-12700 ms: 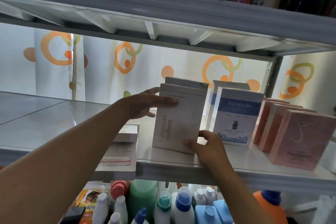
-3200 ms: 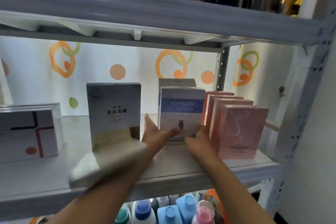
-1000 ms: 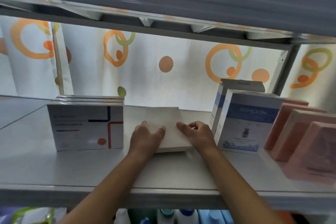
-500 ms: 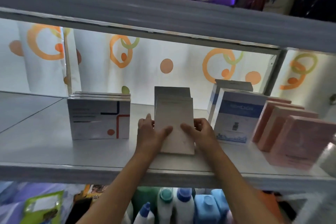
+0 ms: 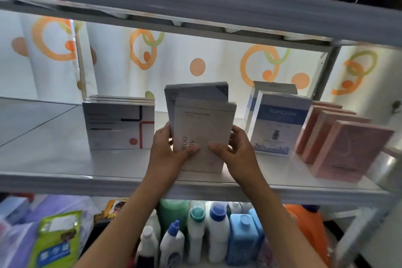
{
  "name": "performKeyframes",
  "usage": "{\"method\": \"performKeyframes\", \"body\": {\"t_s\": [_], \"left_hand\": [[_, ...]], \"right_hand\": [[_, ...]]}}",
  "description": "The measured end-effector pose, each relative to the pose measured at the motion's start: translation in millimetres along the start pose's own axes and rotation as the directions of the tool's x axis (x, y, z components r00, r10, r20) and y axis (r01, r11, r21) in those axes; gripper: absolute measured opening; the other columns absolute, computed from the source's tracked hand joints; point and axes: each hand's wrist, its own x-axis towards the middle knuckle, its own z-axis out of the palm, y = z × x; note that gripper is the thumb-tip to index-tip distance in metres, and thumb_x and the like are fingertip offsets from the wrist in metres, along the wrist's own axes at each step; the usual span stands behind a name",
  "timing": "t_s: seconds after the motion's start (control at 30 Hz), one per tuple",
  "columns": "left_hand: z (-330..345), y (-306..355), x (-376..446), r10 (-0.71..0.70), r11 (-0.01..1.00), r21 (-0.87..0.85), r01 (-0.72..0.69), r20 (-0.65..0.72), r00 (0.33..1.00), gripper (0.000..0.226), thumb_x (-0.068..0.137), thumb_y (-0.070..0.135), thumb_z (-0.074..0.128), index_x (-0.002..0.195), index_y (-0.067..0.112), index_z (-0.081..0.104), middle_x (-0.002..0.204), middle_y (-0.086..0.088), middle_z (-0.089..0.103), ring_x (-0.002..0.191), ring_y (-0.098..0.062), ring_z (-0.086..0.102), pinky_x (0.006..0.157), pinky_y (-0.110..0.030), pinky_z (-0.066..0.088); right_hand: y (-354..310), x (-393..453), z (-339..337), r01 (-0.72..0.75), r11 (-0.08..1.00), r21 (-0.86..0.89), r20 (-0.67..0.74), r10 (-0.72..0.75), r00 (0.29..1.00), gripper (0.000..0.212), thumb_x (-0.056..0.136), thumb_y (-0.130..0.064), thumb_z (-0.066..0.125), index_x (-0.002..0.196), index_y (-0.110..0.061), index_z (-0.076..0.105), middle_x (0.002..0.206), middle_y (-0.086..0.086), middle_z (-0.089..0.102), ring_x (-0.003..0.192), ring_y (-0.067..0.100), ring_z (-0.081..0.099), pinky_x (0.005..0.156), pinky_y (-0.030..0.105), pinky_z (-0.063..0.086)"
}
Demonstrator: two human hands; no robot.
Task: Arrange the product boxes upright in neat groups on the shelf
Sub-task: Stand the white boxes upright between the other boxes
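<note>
Got my left hand and right hand clamped on either side of the cream box, upright near the shelf's front edge, grey box right behind it. White boxes left, blue boxes and pink boxes right.

On the grey metal shelf, two tall pale cardboard boxes stand mid-front, between the wide white line-patterned boxes on the left and the blue-banded white boxes on the right; the flat pink boxes stand at the right edge.
</note>
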Motion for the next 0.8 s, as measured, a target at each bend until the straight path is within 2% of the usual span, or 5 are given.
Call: {"method": "performKeyframes", "body": {"t_s": [0.13, 0.27, 0.47, 0.73, 0.8], "left_hand": [[-2, -6, -4, 0.007, 0.999, 0.043, -0.009, 0.042, 0.999, 0.078, 0.072, 0.046, 0.079, 0.138, 0.03, 0.042, 0.124, 0.003, 0.047, 0.111, -0.015, 0.055, 0.086, -0.034, 0.056], [-1, -6, -9, -0.09, 0.994, -0.05, 0.097, 0.129, 0.988, 0.063, 0.074, 0.051, 0.072, 0.128, 0.031, 0.046, 0.118, 0.002, 0.059, 0.104, -0.016, 0.063, 0.084, -0.036, 0.059], [-5, 6, -18, -0.067, 0.995, -0.06, 0.077, 0.161, 0.985, 0.029, 0.094, 0.047, 0.047, 0.12, 0.034, 0.046, 0.108, 0.018, 0.059, 0.095, 0.002, 0.06, 0.069, -0.008, 0.048], [-8, 3, -20, -0.071, 0.995, -0.055, 0.08, 0.15, 0.986, 0.021, 0.095, 0.048, 0.046, 0.114, 0.04, 0.049, 0.108, 0.018, 0.062, 0.094, 0.01, 0.059, 0.076, -0.013, 0.046], [-8, 2, -20, -0.067, 0.996, -0.053, 0.076, 0.151, 0.986, 0.03, 0.092, 0.053, 0.045, 0.118, 0.039, 0.048, 0.11, 0.019, 0.061, 0.095, 0.01, 0.059, 0.079, -0.017, 0.047]], "right_hand": [[8, -5, 8, -0.099, 0.995, -0.012, 0.047, 0.099, 0.994, 0.052, 0.086, -0.035, 0.071, 0.128, -0.027, 0.043, 0.113, -0.006, 0.065, 0.097, 0.005, 0.066, 0.073, 0.017, 0.055], [6, -8, 6, -0.131, 0.991, -0.033, 0.076, 0.133, 0.988, 0.05, 0.087, -0.04, 0.069, 0.127, -0.029, 0.042, 0.105, -0.014, 0.064, 0.093, 0.002, 0.066, 0.072, 0.015, 0.054], [7, -10, 6, -0.131, 0.988, -0.082, 0.064, 0.137, 0.989, 0.048, 0.086, -0.046, 0.067, 0.126, -0.03, 0.045, 0.108, -0.013, 0.066, 0.093, 0.002, 0.067, 0.074, 0.016, 0.055], [7, -12, 4, -0.131, 0.982, -0.135, 0.068, 0.141, 0.988, 0.05, 0.081, -0.053, 0.066, 0.122, -0.026, 0.053, 0.111, -0.011, 0.066, 0.096, 0.007, 0.066, 0.084, 0.024, 0.056], [7, -12, 3, -0.132, 0.982, -0.136, 0.069, 0.142, 0.987, 0.051, 0.077, -0.056, 0.066, 0.119, -0.028, 0.054, 0.109, -0.012, 0.067, 0.095, 0.007, 0.066, 0.082, 0.023, 0.056]]}}
